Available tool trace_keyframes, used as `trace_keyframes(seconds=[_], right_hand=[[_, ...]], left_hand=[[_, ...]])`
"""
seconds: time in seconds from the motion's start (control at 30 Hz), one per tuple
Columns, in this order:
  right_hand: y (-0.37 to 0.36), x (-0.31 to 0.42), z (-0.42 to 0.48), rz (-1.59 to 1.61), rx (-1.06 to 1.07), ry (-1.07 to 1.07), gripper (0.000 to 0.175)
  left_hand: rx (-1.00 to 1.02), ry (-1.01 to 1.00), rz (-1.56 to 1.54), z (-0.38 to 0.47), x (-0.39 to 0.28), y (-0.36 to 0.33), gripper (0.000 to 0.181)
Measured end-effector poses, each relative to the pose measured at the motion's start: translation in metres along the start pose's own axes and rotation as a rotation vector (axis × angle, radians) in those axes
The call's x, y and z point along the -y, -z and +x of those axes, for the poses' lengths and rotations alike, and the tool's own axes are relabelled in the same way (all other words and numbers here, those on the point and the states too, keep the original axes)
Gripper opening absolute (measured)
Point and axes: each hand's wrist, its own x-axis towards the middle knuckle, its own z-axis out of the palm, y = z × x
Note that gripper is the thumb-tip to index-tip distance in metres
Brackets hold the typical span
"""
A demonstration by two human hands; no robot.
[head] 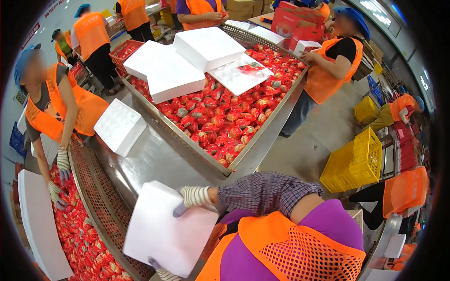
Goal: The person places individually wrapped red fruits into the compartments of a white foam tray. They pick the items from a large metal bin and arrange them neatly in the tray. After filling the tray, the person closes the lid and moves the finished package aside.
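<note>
Both my hands wear knit gloves with striped cuffs and greyish fingers. My right hand (pixel 191 201) grips the upper right edge of a white foam tray (pixel 168 228), which is tilted in front of my vest. My left hand (pixel 162 269), partly cut off by the picture's bottom rim, holds the tray's lower edge. Beyond it, another foam tray (pixel 119 124) with rounded hollows lies tilted on the steel table (pixel 154 147). A large metal bin (pixel 197 149) holds many red-wrapped pieces (pixel 218 123), with several white foam trays (pixel 175 75) resting on top.
At left, a co-worker's gloved hands (pixel 58 196) reach into red-wrapped pieces beside a perforated metal rim (pixel 102 189). Another person (pixel 332 66) stands at the bin's right side. Yellow crates (pixel 351 161) stand on the floor at right. More people work behind, near a red carton (pixel 295 24).
</note>
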Motion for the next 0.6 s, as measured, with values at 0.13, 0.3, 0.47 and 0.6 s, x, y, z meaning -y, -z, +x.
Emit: trace_keyframes(seconds=[0.13, 0.3, 0.47, 0.6], right_hand=[[0.088, -0.001, -0.058, -0.091, -0.169, 0.395, 0.095], [0.209, 0.011, -0.177, -0.047, -0.367, 0.794, 0.07], [0.317, -0.037, -0.28, -0.528, -0.96, 0.767, 0.04], [0.403, -0.114, -0.333, -0.899, -1.456, 0.93, 0.032]], left_hand=[[0.095, -0.061, 0.081, 0.045, -0.027, -0.064, 0.082], [0.231, -0.12, 0.199, 0.116, -0.032, -0.202, 0.077], [0.444, -0.081, 0.302, 0.215, 0.012, -0.388, 0.073], [0.639, 0.05, 0.315, 0.307, 0.094, -0.545, 0.069]])
